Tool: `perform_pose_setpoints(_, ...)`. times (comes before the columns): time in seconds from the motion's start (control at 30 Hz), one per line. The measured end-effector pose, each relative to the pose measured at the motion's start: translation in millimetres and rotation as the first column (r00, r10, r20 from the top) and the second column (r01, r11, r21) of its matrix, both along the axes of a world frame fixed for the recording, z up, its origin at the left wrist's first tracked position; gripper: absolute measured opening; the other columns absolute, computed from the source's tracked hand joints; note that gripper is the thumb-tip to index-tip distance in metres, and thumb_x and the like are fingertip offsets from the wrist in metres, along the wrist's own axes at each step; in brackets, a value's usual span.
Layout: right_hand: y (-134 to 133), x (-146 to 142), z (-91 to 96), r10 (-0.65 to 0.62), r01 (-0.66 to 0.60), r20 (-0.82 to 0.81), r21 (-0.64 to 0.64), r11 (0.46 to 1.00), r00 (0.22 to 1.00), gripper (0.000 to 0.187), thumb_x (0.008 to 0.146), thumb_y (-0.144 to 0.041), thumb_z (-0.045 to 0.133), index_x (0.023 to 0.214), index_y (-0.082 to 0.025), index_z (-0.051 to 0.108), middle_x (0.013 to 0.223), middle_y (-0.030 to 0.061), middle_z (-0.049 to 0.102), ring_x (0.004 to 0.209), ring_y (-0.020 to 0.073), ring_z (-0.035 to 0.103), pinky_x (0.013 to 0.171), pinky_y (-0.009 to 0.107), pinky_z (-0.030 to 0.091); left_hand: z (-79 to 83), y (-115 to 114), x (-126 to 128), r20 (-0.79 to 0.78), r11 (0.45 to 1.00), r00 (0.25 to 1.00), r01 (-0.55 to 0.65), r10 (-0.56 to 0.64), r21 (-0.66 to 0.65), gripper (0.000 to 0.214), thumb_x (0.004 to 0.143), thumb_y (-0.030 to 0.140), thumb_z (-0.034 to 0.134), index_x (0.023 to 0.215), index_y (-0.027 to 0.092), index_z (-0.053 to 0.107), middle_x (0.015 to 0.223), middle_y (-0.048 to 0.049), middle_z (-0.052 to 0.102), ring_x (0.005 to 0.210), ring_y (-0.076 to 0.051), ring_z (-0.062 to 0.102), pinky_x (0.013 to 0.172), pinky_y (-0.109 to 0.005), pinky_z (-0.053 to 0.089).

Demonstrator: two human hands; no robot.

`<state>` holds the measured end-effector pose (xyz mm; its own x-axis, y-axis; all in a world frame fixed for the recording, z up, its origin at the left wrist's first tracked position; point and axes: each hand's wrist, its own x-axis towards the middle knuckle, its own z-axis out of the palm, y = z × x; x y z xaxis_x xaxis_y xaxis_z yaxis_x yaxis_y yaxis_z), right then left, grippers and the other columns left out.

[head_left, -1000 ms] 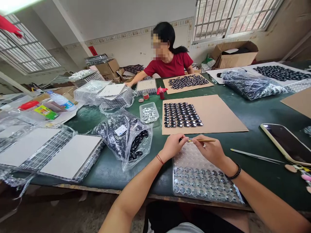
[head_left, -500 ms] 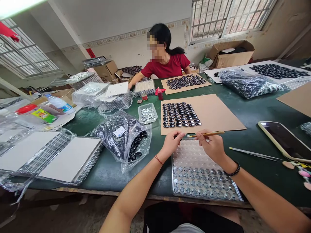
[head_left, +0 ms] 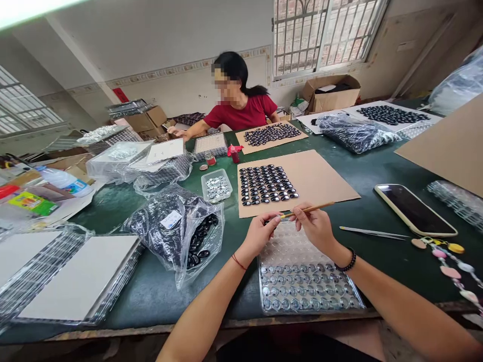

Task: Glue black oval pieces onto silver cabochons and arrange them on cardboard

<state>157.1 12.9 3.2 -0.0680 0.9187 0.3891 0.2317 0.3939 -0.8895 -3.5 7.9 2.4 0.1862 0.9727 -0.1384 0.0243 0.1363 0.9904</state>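
Note:
My left hand (head_left: 260,232) is closed in a pinch on a small black piece (head_left: 268,220), mostly covered by the fingers. In my right hand (head_left: 314,227) is a thin yellow-brown stick (head_left: 320,206), its tip close to the left fingertips; whether it touches the black piece I cannot tell. Both hands are above the far edge of a clear plastic tray (head_left: 298,249), whose nearer rows hold round, shiny pieces. Just beyond, glossy black oval pieces (head_left: 266,184) with pale centres lie in rows on a cardboard sheet (head_left: 320,176).
An open bag of black pieces (head_left: 166,226) and a tub of silvery pieces (head_left: 217,186) are on the left. Tweezers (head_left: 372,233) and a phone (head_left: 415,208) lie on the right. Across the table, a co-worker (head_left: 241,108) reaches toward stacked trays (head_left: 166,168).
The view has turned right. The stick's tip, earlier showing a small shiny bit, is now closer to my left fingertips. The co-worker's outstretched hand has risen.

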Motion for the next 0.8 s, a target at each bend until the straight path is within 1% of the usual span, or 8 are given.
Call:
perform_pose_setpoints(0.23,3,1,3.9,-0.041,0.043,-0.136,0.008,0.999,0.990,0.027,0.085,-0.042,0.044,0.075,-0.018,0.052,0.060,0.0008,0.060,0.040,0.0086,0.050,0.041,0.021,0.041,7.0,17,-24,-0.033,0.995,0.995,0.089,-0.091,-0.039,0.032,0.069,0.037,0.064,0.088,0.012,0.065,0.047,0.0068,0.039,0.038,-0.003,0.032,0.037,-0.016,0.022)
perform_pose_setpoints(0.3,4,1,2.9,-0.021,0.021,-0.156,-0.003,1.000,0.987,0.027,0.085,-0.042,0.045,0.075,-0.018,0.052,0.059,0.0007,0.059,0.041,0.0088,0.049,0.040,0.021,0.041,11.5,29,-41,0.148,0.997,0.988,-0.026,0.037,-0.072,0.026,0.071,0.035,0.063,0.086,0.013,0.063,0.044,0.0081,0.033,0.037,-0.002,0.028,0.035,-0.015,0.020)
perform_pose_setpoints(0.4,3,0,-0.4,0.006,-0.010,-0.161,-0.019,1.000,0.987,0.025,0.085,-0.041,0.046,0.076,-0.018,0.052,0.060,0.0004,0.059,0.041,0.0088,0.049,0.039,0.021,0.040,14.0,40,-57,0.486,0.926,0.789,-0.301,0.376,-0.228,0.020,0.080,0.034,0.054,0.086,0.015,0.058,0.044,0.0098,0.026,0.034,-0.001,0.021,0.034,-0.012,0.018)
perform_pose_setpoints(0.47,2,-1,-2.2,0.008,-0.010,-0.146,-0.019,1.000,0.989,0.025,0.085,-0.040,0.046,0.076,-0.018,0.052,0.060,0.0003,0.059,0.041,0.0085,0.049,0.040,0.021,0.040,10.4,37,-53,0.536,0.895,0.719,-0.314,0.443,-0.318,0.019,0.080,0.034,0.054,0.084,0.015,0.055,0.044,0.0103,0.026,0.033,-0.001,0.021,0.034,-0.011,0.018)
perform_pose_setpoints(0.57,0,-1,-2.6,-0.001,0.001,-0.105,-0.005,1.000,0.994,0.024,0.086,-0.038,0.046,0.076,-0.018,0.053,0.061,0.0001,0.058,0.041,0.0081,0.049,0.041,0.020,0.040,0.8,23,-31,0.412,0.941,0.855,-0.224,0.315,-0.255,0.026,0.072,0.039,0.061,0.076,0.015,0.054,0.040,0.0108,0.028,0.032,-0.001,0.024,0.033,-0.013,0.020)
perform_pose_setpoints(0.63,0,0,-1.9,-0.010,0.011,-0.070,0.017,1.000,0.998,0.024,0.086,-0.038,0.045,0.076,-0.018,0.053,0.061,0.0000,0.058,0.042,0.0079,0.048,0.042,0.020,0.040,-4.0,13,-16,0.197,0.981,0.966,-0.140,0.165,-0.132,0.030,0.066,0.040,0.066,0.072,0.013,0.055,0.040,0.0082,0.038,0.033,-0.002,0.032,0.034,-0.014,0.025)
perform_pose_setpoints(0.7,0,0,-1.6,-0.027,0.028,-0.028,0.048,0.998,0.999,0.025,0.086,-0.038,0.044,0.074,-0.018,0.052,0.062,0.0000,0.057,0.042,0.0078,0.048,0.043,0.021,0.040,-6.4,5,-6,-0.004,0.998,1.000,-0.027,0.027,-0.049,0.031,0.065,0.041,0.066,0.075,0.013,0.058,0.044,0.0047,0.048,0.037,-0.005,0.041,0.036,-0.016,0.032)
perform_pose_setpoints(0.8,0,1,-2.7,-0.035,0.028,0.057,0.108,0.994,0.998,0.026,0.088,-0.036,0.042,0.074,-0.018,0.053,0.062,-0.0001,0.057,0.044,0.0086,0.049,0.047,0.021,0.040,-8.5,0,-2,-0.126,0.997,0.989,0.079,-0.076,0.018,0.030,0.070,0.041,0.061,0.081,0.013,0.061,0.048,0.0023,0.053,0.041,-0.008,0.047,0.040,-0.018,0.037)
